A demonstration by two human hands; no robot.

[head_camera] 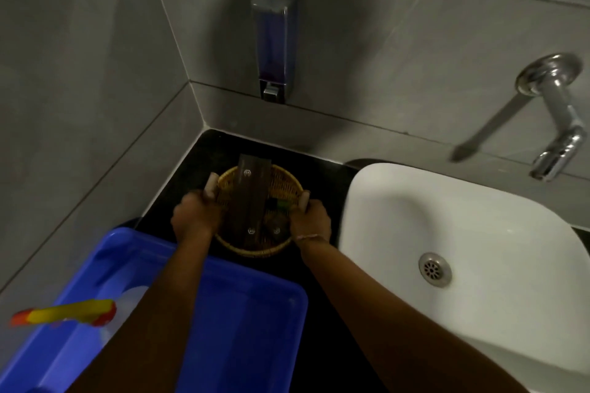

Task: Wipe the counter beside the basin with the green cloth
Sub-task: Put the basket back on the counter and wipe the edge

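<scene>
Both hands' fingers are curled shut around the pale handles of a round woven yellow basket (289, 183) on the black worktop (191, 175): left hand (196, 215), right hand (311, 218). No green cloth can be made out clearly.

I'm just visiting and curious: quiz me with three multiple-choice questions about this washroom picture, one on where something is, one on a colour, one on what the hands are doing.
1. Where does the wicker basket sit?
A. inside the white basin
B. on the black counter, in the corner left of the basin
C. inside the tub

2. What colour is the plastic tub near the camera?
A. blue
B. red
C. white

3. What are the hands doing?
A. both hang free
B. one turns the tap
C. each closes on a basket handle

Answers:
1 B, the basket stands on the counter between the tiled walls and the basin.
2 A, its walls are bright blue.
3 C, the left hand and right hand have a grip on opposite handles.
</scene>
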